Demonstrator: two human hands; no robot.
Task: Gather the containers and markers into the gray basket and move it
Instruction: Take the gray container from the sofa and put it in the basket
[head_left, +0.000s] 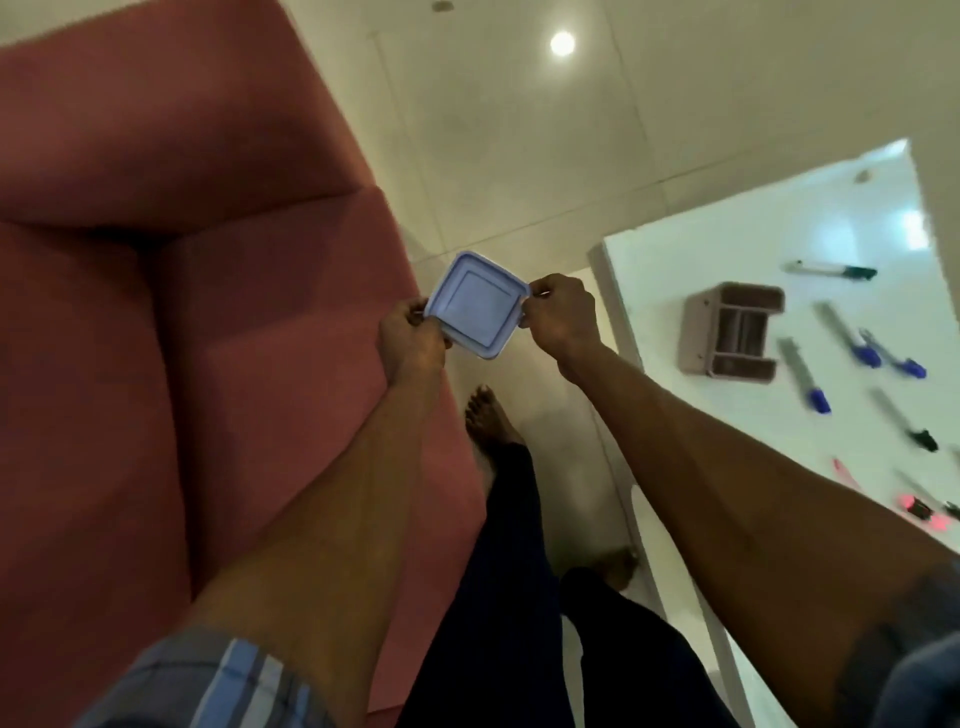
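Note:
A small square blue-lidded container (477, 306) hangs in the air between the sofa and the table, lid toward me. My left hand (410, 335) pinches its left corner and my right hand (563, 312) pinches its right corner. On the white table (675, 260) to the right lies a brownish-gray basket (732, 330) on its side, with dividers showing. Several markers are scattered past it: a green-capped one (831, 270), blue-capped ones (852, 338) (805, 376), a black-capped one (906, 421) and red ones (919, 506).
A pink sofa (182, 260) fills the left side. Pale tiled floor (519, 156) runs between sofa and table, where my bare feet and dark trousers (498, 571) stand. The table's near edge (623, 364) is just right of my right forearm.

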